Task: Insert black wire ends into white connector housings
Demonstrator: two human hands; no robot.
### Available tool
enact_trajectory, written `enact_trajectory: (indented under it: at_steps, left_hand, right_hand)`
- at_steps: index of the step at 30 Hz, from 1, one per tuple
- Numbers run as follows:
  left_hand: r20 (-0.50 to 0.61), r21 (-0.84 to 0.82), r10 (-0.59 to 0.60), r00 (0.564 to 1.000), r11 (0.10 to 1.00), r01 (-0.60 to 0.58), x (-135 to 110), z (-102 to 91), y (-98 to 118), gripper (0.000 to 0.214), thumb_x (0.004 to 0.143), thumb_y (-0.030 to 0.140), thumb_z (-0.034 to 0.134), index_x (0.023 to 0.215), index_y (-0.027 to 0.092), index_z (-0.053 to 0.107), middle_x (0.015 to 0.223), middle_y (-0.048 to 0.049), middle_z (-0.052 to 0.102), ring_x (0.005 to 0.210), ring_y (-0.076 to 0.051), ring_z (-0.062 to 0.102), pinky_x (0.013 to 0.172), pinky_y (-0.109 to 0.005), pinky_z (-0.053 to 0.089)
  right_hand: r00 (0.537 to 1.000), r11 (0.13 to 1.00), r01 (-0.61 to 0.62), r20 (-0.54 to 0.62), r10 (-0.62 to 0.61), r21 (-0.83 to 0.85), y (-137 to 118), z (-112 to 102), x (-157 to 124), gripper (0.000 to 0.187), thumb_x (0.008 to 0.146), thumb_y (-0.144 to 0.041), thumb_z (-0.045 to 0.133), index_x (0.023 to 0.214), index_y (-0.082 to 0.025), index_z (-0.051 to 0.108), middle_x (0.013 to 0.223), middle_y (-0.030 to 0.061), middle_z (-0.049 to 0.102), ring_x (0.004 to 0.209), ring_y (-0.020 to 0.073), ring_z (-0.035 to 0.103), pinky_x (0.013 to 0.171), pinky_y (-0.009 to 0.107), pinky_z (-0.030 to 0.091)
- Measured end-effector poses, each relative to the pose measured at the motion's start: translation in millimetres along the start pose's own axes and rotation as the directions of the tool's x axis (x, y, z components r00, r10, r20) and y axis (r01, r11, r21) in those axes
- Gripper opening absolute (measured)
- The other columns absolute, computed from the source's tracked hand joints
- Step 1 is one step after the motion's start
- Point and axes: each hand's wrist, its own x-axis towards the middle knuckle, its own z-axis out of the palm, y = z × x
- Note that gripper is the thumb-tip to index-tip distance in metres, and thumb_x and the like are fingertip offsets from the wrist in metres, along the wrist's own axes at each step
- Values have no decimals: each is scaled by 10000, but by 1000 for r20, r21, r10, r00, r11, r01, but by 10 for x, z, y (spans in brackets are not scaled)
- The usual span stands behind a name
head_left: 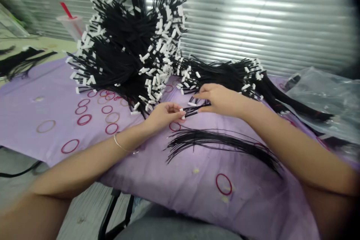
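My left hand [164, 114] pinches a small white connector at the tip of a thin black wire. My right hand [221, 99] is closed around a small bunch of black wires [194, 110] just to the right of it. Both hands rest on a purple cloth [42, 101]. A large heap of black wires with white connectors [132, 48] rises behind the hands. A flatter bundle of the same wires [236, 73] lies behind my right hand. In front of the hands lies a loose fan of bare black wires [219, 142].
Several red and tan rubber bands [84, 119] are scattered on the cloth, one red band [224, 184] near the front. A plastic cup with a red straw [71, 24] stands at the back left. Clear plastic bags [323, 97] lie at right. Metal blinds [267, 15] stand behind.
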Motion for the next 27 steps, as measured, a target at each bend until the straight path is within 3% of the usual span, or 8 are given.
enact_trajectory:
  at_steps: [1, 3, 7, 10, 14, 20, 27]
  left_hand:
    - [-17, -10, 0, 1000, 1000, 0, 19, -19, -40, 190, 755, 193, 677, 848, 89, 548, 724, -8, 646, 662, -73, 653, 713, -211, 525]
    - [-40, -28, 2, 999, 1000, -3, 50, -47, -96, 162, 760, 170, 662, 825, 92, 535, 720, -1, 636, 657, -65, 648, 716, -208, 519]
    - [-53, -38, 22, 998, 999, -24, 59, -76, -129, 125, 782, 155, 626, 834, 95, 529, 724, 3, 627, 659, -71, 647, 711, -220, 522]
    - [-60, -39, 43, 997, 998, -45, 41, -89, -125, 150, 784, 175, 629, 876, 96, 542, 754, 4, 634, 661, -71, 646, 713, -220, 524]
    - [-55, -72, 20, 998, 997, -24, 12, -98, -130, 257, 770, 217, 654, 983, 92, 579, 833, -24, 675, 688, -89, 662, 734, -234, 531]
    - [-44, -109, -60, 997, 992, 55, -82, -29, -149, 330, 772, 232, 665, 1065, 94, 601, 881, -48, 706, 728, -88, 666, 727, -209, 530]
    - [-36, -158, -173, 984, 973, 166, -116, 15, -176, 303, 796, 215, 647, 1068, 98, 581, 907, -36, 699, 767, -64, 669, 766, -166, 535]
  right_hand:
    - [999, 998, 19, -44, -21, -53, -104, 62, -21, 319, 727, -272, 728, 1031, -179, 701, 1012, 108, 594, 963, 246, 524, 871, 368, 398]
    - [998, 995, 56, -21, -58, -79, -315, 210, -83, 190, 820, -264, 635, 966, -158, 696, 1008, 111, 574, 964, 233, 515, 874, 366, 394]
    - [978, 993, 27, 201, -51, 118, -548, 546, -182, 118, 845, -223, 616, 921, -146, 664, 944, 66, 581, 883, 167, 540, 833, 307, 425]
    - [973, 976, -50, 231, 0, 212, -556, 671, -190, 63, 835, -181, 623, 875, -137, 646, 956, 64, 569, 913, 154, 525, 851, 288, 415]
    - [971, 933, -97, 238, 13, 348, -530, 584, -193, 33, 841, -152, 600, 814, -137, 609, 899, 33, 576, 829, 110, 518, 772, 238, 401]
    - [967, 743, -256, 163, 197, 619, -480, 370, -208, 138, 842, -268, 590, 798, -141, 620, 697, -22, 579, 620, 61, 495, 571, 176, 363]
    - [950, 800, -300, 91, 298, 519, -350, 385, -195, 128, 786, -201, 576, 705, -145, 658, 603, -32, 549, 541, 47, 445, 508, 187, 306]
